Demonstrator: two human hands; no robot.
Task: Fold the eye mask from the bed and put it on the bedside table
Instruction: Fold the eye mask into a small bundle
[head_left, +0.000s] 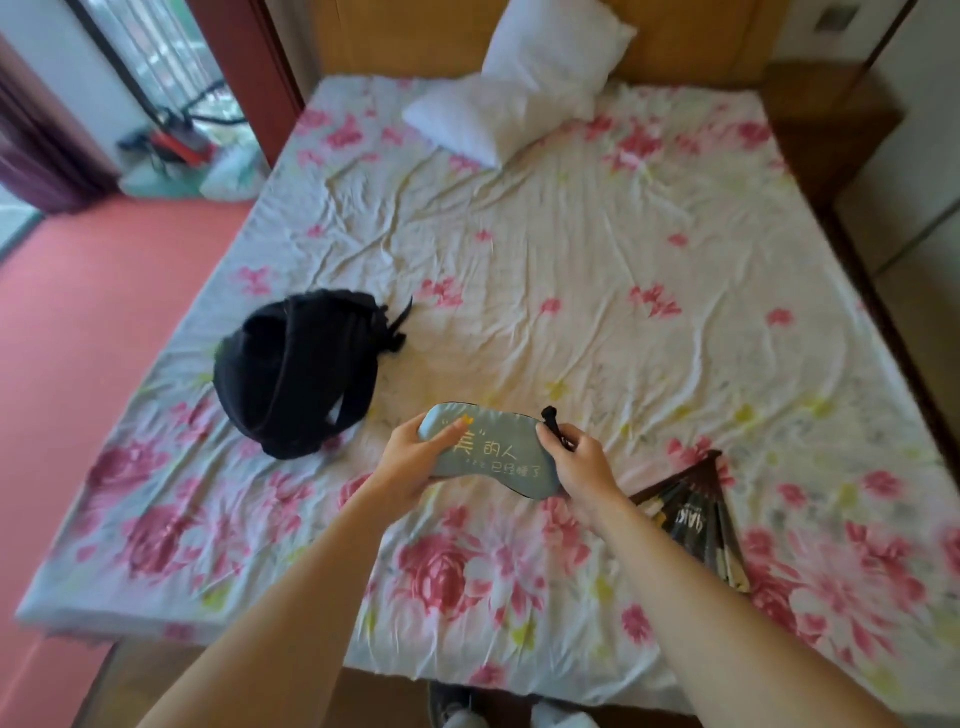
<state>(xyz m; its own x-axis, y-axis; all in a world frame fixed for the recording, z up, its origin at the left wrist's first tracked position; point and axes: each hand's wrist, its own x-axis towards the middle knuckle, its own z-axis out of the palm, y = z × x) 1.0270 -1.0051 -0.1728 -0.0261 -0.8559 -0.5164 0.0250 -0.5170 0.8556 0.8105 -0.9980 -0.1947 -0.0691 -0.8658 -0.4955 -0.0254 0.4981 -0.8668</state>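
Flowered bed, eye mask held flat above it.
Its ends are gripped by left hand and right hand, fingers closed on the mask.

home bedroom: bed with floral sheet, pillows, wooden headboard
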